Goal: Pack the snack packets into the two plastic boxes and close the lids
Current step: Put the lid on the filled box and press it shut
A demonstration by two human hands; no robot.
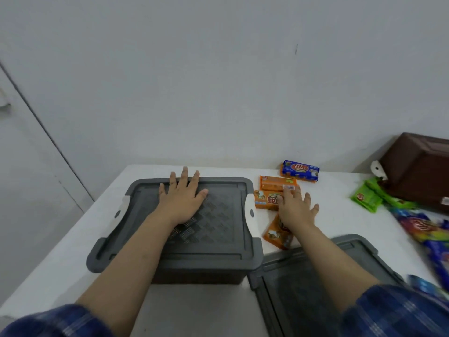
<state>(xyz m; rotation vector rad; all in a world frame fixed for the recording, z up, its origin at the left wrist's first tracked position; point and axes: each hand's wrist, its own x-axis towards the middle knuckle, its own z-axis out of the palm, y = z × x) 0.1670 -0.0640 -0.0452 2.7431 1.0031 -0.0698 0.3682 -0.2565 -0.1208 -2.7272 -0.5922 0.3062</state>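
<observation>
A grey plastic box (pixel 194 271) stands in the middle of the white table with its grey lid (pixel 218 229) on top. My left hand (pixel 181 197) lies flat on that lid, fingers straight. My right hand (pixel 295 206) reaches over three orange snack packets (pixel 266 200) just right of the box, fingers spread and touching them. A blue packet (pixel 301 170) lies farther back. A second grey lid (pixel 303 288) lies at the near right under my right forearm; the box under it is hidden.
Green packets (pixel 366 198) and a pile of blue and multicoloured packets (pixel 427 234) lie along the right side. An upturned brown plastic tub (pixel 418 166) stands at the back right. The white table (pixel 80 239) ends at the left edge near a wall.
</observation>
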